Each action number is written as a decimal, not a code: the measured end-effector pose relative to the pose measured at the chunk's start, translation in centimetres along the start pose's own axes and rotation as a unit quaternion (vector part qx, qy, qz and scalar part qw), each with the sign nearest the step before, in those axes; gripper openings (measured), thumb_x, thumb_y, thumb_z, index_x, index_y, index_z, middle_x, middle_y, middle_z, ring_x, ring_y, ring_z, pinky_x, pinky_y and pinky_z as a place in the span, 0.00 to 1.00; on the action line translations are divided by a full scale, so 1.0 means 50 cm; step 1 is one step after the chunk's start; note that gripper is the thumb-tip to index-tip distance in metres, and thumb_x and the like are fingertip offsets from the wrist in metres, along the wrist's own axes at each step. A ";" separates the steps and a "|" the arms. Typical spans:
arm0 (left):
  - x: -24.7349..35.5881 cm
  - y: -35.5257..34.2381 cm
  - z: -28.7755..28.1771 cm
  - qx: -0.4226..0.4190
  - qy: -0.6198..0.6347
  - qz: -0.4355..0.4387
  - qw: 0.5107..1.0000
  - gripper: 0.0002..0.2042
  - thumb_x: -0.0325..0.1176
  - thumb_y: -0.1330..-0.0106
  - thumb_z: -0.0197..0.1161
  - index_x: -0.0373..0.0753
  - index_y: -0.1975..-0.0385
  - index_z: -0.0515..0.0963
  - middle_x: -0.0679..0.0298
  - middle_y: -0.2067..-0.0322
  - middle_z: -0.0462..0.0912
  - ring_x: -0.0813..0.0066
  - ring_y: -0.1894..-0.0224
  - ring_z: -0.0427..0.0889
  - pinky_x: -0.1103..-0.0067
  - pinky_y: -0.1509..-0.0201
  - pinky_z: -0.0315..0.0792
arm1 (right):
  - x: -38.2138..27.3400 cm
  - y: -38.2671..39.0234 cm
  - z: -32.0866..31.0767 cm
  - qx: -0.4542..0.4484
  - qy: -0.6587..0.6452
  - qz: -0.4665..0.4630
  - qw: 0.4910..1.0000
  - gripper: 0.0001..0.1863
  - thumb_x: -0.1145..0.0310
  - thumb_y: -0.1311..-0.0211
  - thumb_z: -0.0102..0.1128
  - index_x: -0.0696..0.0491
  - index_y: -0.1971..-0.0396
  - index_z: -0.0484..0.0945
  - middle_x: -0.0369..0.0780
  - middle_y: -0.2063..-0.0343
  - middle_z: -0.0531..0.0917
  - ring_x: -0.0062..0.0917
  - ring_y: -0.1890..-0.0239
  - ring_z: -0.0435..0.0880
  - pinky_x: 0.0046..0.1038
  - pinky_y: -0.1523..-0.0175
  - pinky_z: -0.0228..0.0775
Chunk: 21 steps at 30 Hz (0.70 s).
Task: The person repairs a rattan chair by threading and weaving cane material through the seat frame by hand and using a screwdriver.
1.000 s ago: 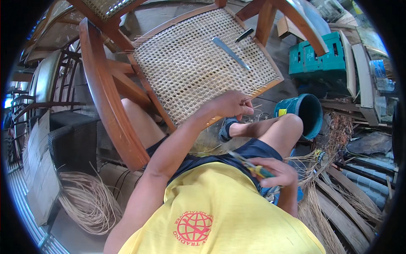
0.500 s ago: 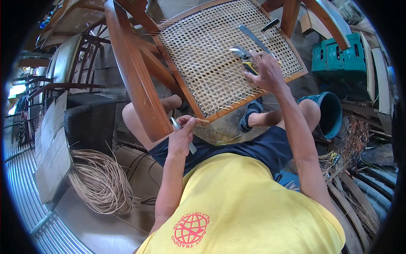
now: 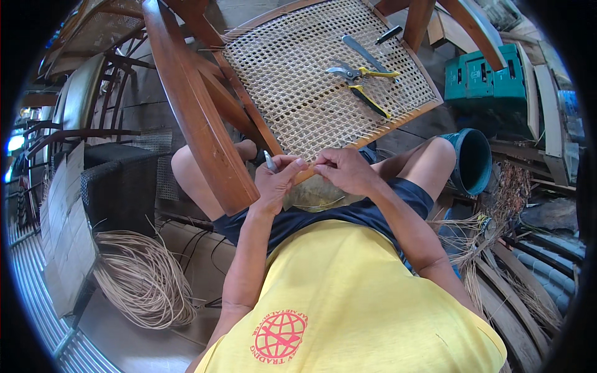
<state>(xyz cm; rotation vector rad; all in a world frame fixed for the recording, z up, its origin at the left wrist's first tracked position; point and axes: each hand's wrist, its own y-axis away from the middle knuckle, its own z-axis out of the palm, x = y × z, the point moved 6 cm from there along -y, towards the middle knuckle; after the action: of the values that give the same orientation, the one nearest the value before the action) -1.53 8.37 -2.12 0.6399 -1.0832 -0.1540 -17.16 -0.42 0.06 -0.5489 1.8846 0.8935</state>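
My left hand (image 3: 277, 181) is closed around a slim, pale tool with a pointed tip (image 3: 270, 161); its kind I cannot make out. Thumb to thumb with it, my right hand (image 3: 351, 171) pinches at something thin between the fingertips, mostly hidden. Both hands are at the near corner of a wooden chair's woven cane seat (image 3: 298, 81). On the weave lie pruning shears (image 3: 353, 73) with yellow and black handles, spread apart. Behind them rest a flat grey blade (image 3: 365, 53) and a short black stick-like item (image 3: 389, 35). Cane ends poke out along the seat's near edge.
The chair's thick wooden side piece (image 3: 199, 118) slants up at the left of my hands. A coil of cane (image 3: 146, 280) is at lower left, beside a dark woven panel (image 3: 118, 186). At right stand a teal bucket (image 3: 463, 168) and a green crate (image 3: 482, 78).
My right hand has let go of the pruning shears, leaving them on the cane seat, and has come down to meet my left hand. The view has shifted slightly.
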 end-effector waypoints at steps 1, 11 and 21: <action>0.004 0.002 -0.006 0.020 -0.009 0.010 1.000 0.08 0.33 0.34 0.72 0.36 0.61 0.82 0.68 0.72 0.85 0.91 0.80 0.67 0.89 0.78 0.55 | 0.007 0.002 -0.006 -0.033 0.002 0.016 0.999 0.12 0.62 0.34 0.66 0.56 0.64 0.82 0.37 0.78 0.84 0.18 0.75 0.80 0.26 0.66 0.73; -0.017 0.017 0.010 0.023 -0.035 -0.002 0.999 0.11 0.40 0.28 0.65 0.38 0.57 0.80 0.70 0.75 0.81 0.88 0.78 0.72 0.87 0.76 0.66 | 0.014 -0.021 -0.045 0.036 0.111 -0.001 0.993 0.08 0.66 0.36 0.62 0.55 0.65 0.82 0.41 0.75 0.86 0.29 0.72 0.87 0.32 0.65 0.75; 0.038 0.071 -0.015 0.047 -0.396 0.017 0.917 0.25 0.52 0.20 0.41 0.37 0.49 0.79 0.61 0.77 0.81 0.73 0.72 0.81 0.75 0.66 0.72 | 0.013 -0.036 -0.044 0.061 0.263 -0.045 0.962 0.08 0.66 0.39 0.64 0.55 0.68 0.82 0.43 0.76 0.85 0.38 0.69 0.86 0.37 0.61 0.75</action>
<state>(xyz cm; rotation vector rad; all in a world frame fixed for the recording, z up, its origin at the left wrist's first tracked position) -0.64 10.74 1.10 0.6561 -1.8928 -0.3510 -17.45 -3.29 -0.52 -0.8509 2.3494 0.5978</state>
